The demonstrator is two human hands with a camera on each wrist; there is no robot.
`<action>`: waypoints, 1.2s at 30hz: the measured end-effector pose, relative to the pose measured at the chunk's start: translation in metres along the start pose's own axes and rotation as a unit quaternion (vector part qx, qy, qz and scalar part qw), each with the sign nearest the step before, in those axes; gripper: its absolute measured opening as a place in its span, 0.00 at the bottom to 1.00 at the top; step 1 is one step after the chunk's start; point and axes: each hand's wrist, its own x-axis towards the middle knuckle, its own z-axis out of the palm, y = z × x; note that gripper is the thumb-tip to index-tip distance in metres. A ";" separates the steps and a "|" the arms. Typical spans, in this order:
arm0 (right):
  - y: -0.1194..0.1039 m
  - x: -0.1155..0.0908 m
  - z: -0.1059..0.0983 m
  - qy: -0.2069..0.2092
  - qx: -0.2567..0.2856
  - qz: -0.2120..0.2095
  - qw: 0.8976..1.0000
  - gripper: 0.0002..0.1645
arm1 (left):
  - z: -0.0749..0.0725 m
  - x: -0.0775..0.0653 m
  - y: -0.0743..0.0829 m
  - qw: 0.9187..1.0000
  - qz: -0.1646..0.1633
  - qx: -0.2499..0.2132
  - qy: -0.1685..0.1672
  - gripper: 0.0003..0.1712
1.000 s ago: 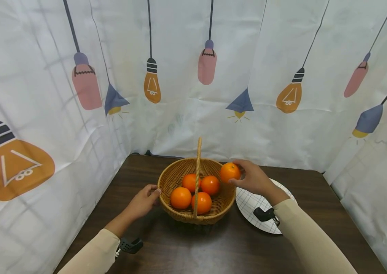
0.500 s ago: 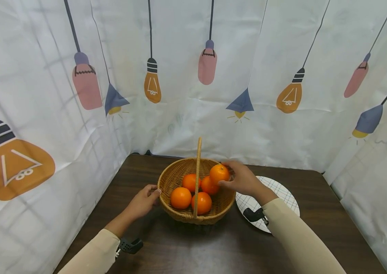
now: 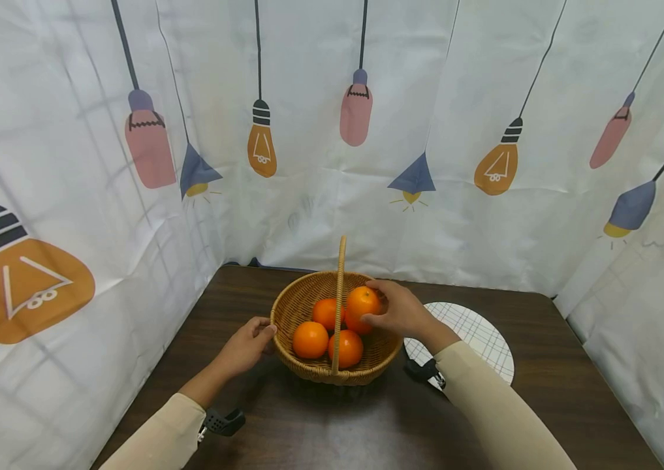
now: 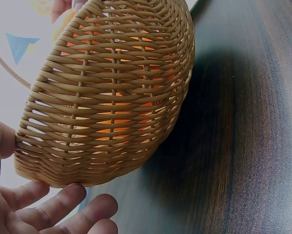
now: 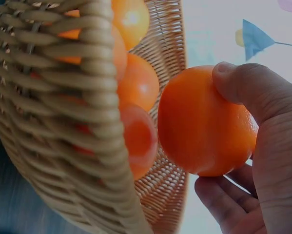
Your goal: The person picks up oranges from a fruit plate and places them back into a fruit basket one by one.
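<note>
A wicker basket [image 3: 315, 373] with a tall arched handle [image 3: 339, 287] stands mid-table with several oranges [image 3: 311, 340] inside. My left hand [image 3: 243, 350] grips its left rim; in the left wrist view the thumb is at the rim's edge and fingertips [image 4: 75, 194] touch the outer weave. Over the right part of the basket, my right hand [image 3: 407, 314] holds another orange [image 5: 204, 122] between thumb and fingers. In the head view this held orange [image 3: 363, 301] partly covers one lying below it, and whether the two touch is unclear.
A round white plate [image 3: 478, 336] with a grid pattern lies right of the basket, partly under my right forearm. The dark wooden table [image 3: 332, 431] ends against a white curtain [image 3: 320, 215] printed with lamps, which also hangs along both sides.
My right hand has carried the orange leftward and slightly down, from the basket's right rim to over the fruit inside. The left hand and basket have stayed put.
</note>
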 end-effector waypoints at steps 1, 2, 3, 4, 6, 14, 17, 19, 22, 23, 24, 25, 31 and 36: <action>-0.001 0.001 0.001 -0.001 -0.001 0.000 1.000 0.46 | 0.000 0.000 0.000 1.000 0.000 0.000 0.000 0.27; -0.002 0.002 0.003 -0.001 0.001 -0.003 1.000 0.46 | 0.000 0.000 0.000 1.000 0.000 0.000 0.000 0.26; -0.003 0.003 0.004 -0.003 0.001 -0.003 1.000 0.46 | 0.000 0.000 0.000 1.000 0.000 0.000 0.000 0.26; -0.004 0.003 0.005 -0.005 0.002 -0.005 1.000 0.46 | 0.000 -0.001 0.000 1.000 0.000 0.000 0.001 0.26; -0.006 0.005 0.007 -0.008 0.007 -0.008 1.000 0.46 | 0.000 -0.001 0.001 1.000 -0.001 -0.001 0.002 0.26; -0.010 0.010 0.016 -0.020 0.017 -0.015 1.000 0.46 | 0.000 -0.001 0.001 1.000 0.000 -0.005 0.004 0.26; -0.011 0.012 0.019 -0.020 0.016 -0.024 0.999 0.45 | 0.000 -0.001 0.001 1.000 0.001 -0.003 0.004 0.26; -0.011 0.013 0.022 -0.022 0.009 -0.029 0.999 0.45 | 0.000 -0.001 0.001 1.000 0.001 -0.001 0.005 0.26; -0.012 0.014 0.025 -0.024 0.001 -0.033 0.999 0.45 | 0.000 -0.001 0.001 1.000 0.000 0.004 0.003 0.27; -0.012 0.014 0.026 -0.026 -0.001 -0.033 0.999 0.45 | -0.001 -0.002 0.002 1.000 0.000 0.005 0.002 0.27; -0.013 0.014 0.027 -0.029 -0.001 -0.030 0.999 0.45 | -0.001 -0.002 0.002 1.000 -0.001 0.005 0.002 0.27; -0.013 0.014 0.028 -0.033 0.001 -0.026 0.999 0.45 | -0.001 -0.002 0.002 1.000 -0.001 0.005 0.001 0.27; -0.014 0.015 0.034 -0.051 0.005 -0.014 0.999 0.45 | -0.001 -0.002 0.002 1.000 -0.001 0.009 0.001 0.28; -0.016 0.016 0.038 -0.055 -0.005 -0.014 0.998 0.44 | 0.000 -0.002 0.002 1.000 -0.002 0.011 0.002 0.28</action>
